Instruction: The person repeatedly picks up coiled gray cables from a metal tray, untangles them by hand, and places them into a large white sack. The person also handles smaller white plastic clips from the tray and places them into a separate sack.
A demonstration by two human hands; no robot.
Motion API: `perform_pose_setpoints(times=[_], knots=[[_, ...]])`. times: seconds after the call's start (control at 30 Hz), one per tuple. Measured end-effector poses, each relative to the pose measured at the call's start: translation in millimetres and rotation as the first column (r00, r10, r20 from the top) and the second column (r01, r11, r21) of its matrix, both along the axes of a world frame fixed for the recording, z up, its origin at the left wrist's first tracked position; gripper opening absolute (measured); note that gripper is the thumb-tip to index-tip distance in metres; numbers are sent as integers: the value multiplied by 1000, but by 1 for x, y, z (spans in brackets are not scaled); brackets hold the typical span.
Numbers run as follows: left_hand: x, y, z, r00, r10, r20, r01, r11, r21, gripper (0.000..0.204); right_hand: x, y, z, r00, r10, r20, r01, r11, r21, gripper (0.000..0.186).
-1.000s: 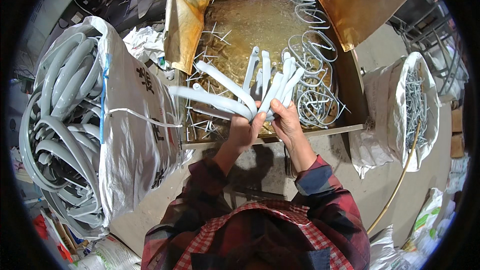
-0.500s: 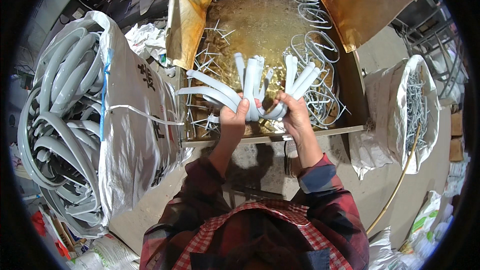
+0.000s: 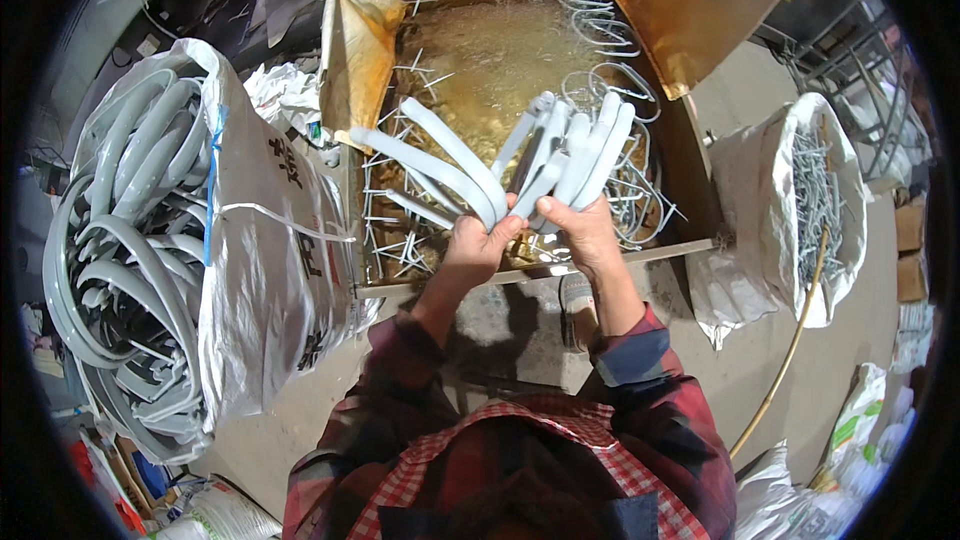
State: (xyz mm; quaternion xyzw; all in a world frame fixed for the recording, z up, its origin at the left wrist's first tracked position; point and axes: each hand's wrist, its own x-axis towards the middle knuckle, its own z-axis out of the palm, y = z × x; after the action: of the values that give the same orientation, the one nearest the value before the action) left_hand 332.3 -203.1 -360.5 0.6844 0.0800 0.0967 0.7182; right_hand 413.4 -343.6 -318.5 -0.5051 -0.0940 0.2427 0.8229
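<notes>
Pale grey strips (image 3: 572, 162), smooth, rounded and gently curved, are gathered in a fanned bundle above the near edge of a rust-brown tank (image 3: 692, 195). From where I stand, the left hand (image 3: 480, 243) has its fingers closed on the bundle's lower bend, thumb pressed inward; the right hand (image 3: 592, 235) grips alongside likewise. Thin looped strands (image 3: 640, 205) lie tangled along the tank's right side. Leftward, a crinkled white sack (image 3: 255, 300) holds glossy grey coils (image 3: 125, 295).
</notes>
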Motion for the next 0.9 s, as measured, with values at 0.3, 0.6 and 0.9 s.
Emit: perform_pose_setpoints(times=[0.3, 0.6, 0.9], knots=[[-1, -84, 69, 942, -273, 197, 104, 792, 601, 26, -41, -103, 21, 954, -273, 126, 256, 957, 138, 30], [59, -238, 149, 812, -507, 290, 188, 697, 692, 25, -31, -268, 90, 763, -517, 389, 534, 842, 72, 30], [231, -433, 207, 696, -679, 232, 234, 521, 821, 29, 102, -501, 149, 559, -580, 592, 801, 562, -205, 16]])
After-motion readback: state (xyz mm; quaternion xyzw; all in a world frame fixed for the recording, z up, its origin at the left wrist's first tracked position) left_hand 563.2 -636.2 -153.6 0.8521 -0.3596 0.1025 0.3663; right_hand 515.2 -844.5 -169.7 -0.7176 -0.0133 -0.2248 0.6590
